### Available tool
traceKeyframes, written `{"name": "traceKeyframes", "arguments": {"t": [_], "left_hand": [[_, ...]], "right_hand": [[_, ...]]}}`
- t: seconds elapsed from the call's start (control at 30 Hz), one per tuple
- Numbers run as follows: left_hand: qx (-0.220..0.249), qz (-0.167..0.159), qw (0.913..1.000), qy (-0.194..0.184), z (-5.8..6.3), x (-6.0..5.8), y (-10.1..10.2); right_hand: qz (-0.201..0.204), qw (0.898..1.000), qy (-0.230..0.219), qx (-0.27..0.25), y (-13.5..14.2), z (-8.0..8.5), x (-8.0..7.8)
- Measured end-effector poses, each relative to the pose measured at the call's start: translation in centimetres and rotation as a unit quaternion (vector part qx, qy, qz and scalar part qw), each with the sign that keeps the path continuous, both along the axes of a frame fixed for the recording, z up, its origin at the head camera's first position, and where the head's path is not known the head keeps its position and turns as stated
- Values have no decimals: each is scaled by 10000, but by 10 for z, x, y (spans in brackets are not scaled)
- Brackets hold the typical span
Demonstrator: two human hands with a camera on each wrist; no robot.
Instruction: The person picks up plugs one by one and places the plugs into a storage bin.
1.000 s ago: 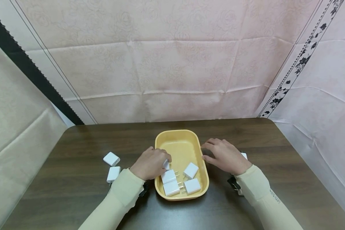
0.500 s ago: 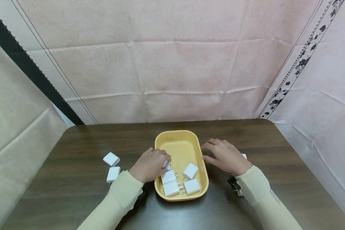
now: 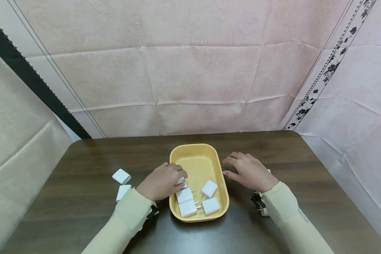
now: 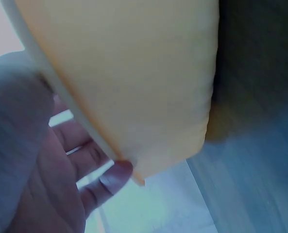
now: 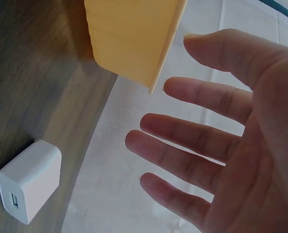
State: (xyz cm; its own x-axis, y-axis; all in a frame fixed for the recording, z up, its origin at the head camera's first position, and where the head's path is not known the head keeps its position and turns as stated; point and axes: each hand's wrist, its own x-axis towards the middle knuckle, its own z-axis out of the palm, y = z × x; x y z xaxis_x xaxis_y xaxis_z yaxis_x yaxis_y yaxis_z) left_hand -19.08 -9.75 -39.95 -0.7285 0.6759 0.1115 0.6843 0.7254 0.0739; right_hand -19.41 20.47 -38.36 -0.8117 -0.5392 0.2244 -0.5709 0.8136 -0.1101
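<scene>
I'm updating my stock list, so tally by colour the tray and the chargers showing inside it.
Yellow tray: 1
White chargers: 5, one partly covered by the left hand
Total: 6

Cannot see all of the white block-shaped plastic charger (image 3: 182,182) partly covered by the person's left hand (image 3: 162,180), nor tell pinch from touch. Glimpse in the head view only a sliver of another white charger (image 3: 268,171) behind the right hand (image 3: 249,171). Cannot read the tiny print (image 3: 303,216) on the cream fabric right sleeve (image 3: 284,204), cut off below. Lose the yellow rectangular plastic tray (image 4: 134,77) past the left-wrist view's top edge.
</scene>
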Motion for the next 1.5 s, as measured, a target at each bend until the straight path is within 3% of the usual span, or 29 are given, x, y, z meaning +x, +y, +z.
{"name": "traceKeyframes", "arguments": {"t": [0.33,0.67,0.93,1.33,1.5], "left_hand": [[264,-281,9992,-119,0,0,-13],[471,-258,9984,-182,1,-2,-18],[461,56,9984,-325,7,1,-22],[587,32,9980,-238,11,2,-26],[552,24,9984,-153,12,1,-27]], "right_hand": [[-47,9999,-93,-13,5,2,0],[-155,9995,-258,120,11,4,-1],[-369,9980,-509,-27,20,6,-2],[-647,9927,-1013,88,36,10,-3],[-750,9917,-1025,189,41,12,-6]]}}
